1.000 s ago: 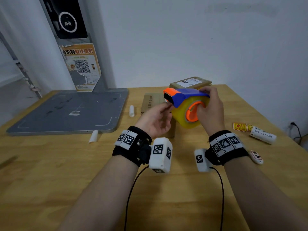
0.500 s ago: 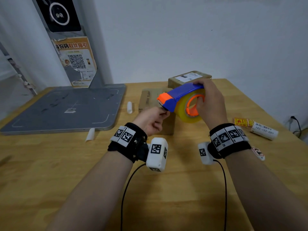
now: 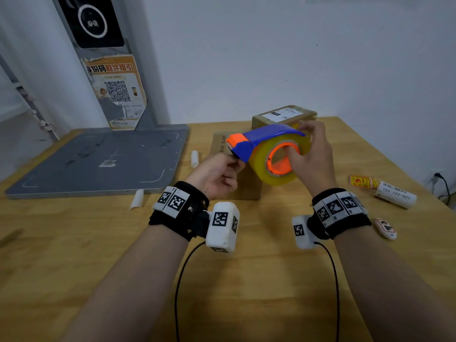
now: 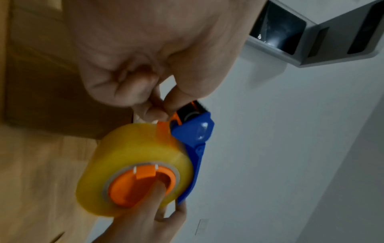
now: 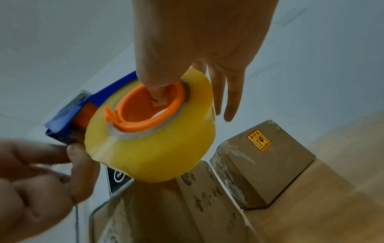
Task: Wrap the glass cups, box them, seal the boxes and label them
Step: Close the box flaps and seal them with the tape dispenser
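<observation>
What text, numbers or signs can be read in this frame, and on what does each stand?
"102-102-C01": white cylindrical roll with a barcode.
Orange poster with a QR code: Chinese headline, too blurred to quote.
Brown taped cardboard box: orange fragile-type sticker, characters unreadable.
White shipping label: too small.
Open brown cardboard box: printed characters, blurred.

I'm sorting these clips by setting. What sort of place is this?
Probably a small parcel packing or pickup station. A sealed box with a shipping label stands on the wooden table, the right hand holds a tape dispenser, and a QR-code poster hangs beside a grey scanning platform.
</observation>
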### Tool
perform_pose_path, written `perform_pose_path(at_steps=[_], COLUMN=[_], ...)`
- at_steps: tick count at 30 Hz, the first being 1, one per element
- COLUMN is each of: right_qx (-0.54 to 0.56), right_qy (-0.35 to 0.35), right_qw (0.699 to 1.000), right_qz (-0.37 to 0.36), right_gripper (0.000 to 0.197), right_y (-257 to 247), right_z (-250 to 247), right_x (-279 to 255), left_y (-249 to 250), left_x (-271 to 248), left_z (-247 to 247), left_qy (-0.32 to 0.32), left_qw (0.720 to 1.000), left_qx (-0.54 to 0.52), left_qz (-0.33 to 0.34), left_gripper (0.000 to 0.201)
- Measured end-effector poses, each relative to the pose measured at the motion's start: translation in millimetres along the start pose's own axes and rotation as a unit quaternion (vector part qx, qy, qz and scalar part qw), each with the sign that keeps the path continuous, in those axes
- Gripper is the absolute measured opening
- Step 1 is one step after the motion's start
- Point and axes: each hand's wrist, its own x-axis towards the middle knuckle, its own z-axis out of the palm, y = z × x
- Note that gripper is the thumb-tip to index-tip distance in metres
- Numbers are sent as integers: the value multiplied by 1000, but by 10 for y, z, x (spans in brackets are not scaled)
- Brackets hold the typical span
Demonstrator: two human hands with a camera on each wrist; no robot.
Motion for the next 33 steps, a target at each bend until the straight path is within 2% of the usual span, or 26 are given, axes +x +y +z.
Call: perform_pose_path(at_steps=[3,5,8,10,12,15,17,23,26,33], right_qx=[72,79,61,53,40,24,13,-25,-38,-28], right_qy=[-8,-8,-18,-21,-27,-29,-21,-6,-8,45], right_qw=[996,996,997,998,999,999,999,994,992,997], right_qz=[47,45,34,27,13,-9,-37,-106,-121,-63], right_gripper=[50,57,69,73,74,72,70,69,68,65], right_y=[-15,-28,-31,-26,-20,-11,1,14,4,88], right_z=[-1,4,-5,-31,-53,-86,-96,-117,-131,-98], right_x=[-4,-9,20,45,64,91,105,135,127,94], left_y=[16,20,-11,-51,-82,-96,-103,-117,-92,-24], left_x=[-68,-73,-12,13,-10,-93,-130,-113,-108,-164], left_z=[9,25,19,-5,-29,-29,-11,36,41,15], left_qy=[-24,5,53,60,40,-17,-30,56,69,87], left_qw=[999,999,997,997,999,1000,999,990,983,980], left_qx=[29,42,30,19,5,11,23,127,167,175], left_qz=[-1,24,43,40,29,-4,-19,30,28,22], left_gripper=[10,13,35,41,34,9,4,10,12,9])
